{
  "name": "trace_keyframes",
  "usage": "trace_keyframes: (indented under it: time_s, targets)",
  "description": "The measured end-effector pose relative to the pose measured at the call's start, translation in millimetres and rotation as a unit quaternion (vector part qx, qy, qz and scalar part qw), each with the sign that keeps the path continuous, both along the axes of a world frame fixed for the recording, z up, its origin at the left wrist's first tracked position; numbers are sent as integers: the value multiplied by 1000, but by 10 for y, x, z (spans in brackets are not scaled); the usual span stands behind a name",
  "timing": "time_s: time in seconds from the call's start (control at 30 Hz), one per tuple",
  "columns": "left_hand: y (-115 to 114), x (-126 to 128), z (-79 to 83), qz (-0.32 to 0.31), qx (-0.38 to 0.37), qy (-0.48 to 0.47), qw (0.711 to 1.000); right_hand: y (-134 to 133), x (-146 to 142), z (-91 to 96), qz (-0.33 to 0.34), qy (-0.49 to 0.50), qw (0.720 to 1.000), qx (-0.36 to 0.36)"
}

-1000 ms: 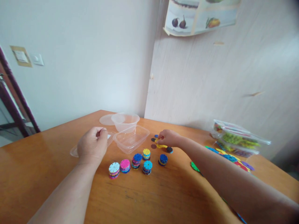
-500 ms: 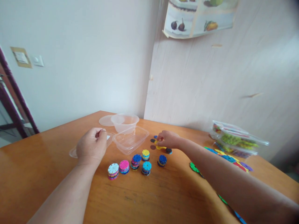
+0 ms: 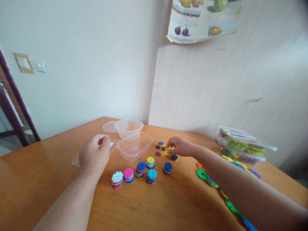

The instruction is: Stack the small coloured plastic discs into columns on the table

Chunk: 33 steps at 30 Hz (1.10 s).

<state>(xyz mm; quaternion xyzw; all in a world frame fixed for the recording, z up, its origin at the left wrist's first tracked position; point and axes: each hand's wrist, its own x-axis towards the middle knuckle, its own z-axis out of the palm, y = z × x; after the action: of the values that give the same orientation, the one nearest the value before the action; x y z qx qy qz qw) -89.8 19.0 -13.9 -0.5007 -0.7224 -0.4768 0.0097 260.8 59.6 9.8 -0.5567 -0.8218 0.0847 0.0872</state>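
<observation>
My left hand is closed in a pinch above the left side of the table, beside the clear rectangular tub. What its fingers hold, if anything, is hidden. My right hand pinches at a yellow notched disc over a small scatter of loose discs, among them a black disc and a brown disc. Between my arms stand several short stacks of notched discs, topped by a white disc, a pink disc, a light blue disc and others.
A round translucent tub and its lid are at the back. Another clear lid lies partly behind my left hand. Clear boxes of coloured pieces are stacked at right. Larger joined discs lie beside and under my right forearm.
My right hand has shifted slightly right over the loose discs. My left hand keeps its closed pose. The view has tipped slightly upward.
</observation>
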Motion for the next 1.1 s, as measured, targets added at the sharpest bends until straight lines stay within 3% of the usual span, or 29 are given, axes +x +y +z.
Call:
trace_keyframes:
  time_s: [0.17, 0.33, 0.87, 1.1]
  targets:
    - [9, -3, -8, -3, 4, -5, 1000, -204, 256, -42, -4, 28, 1000, -8]
    - [-13, 5, 18, -1, 1, 0, 1000, -234, 354, -110, -10, 45, 999, -14]
    - [-9, 0, 9, -7, 9, -5, 1000, 332, 336, -203, -64, 23, 997, -34]
    - [-6, 7, 0, -1, 2, -7, 1000, 408, 275, -216, -76, 24, 996, -51]
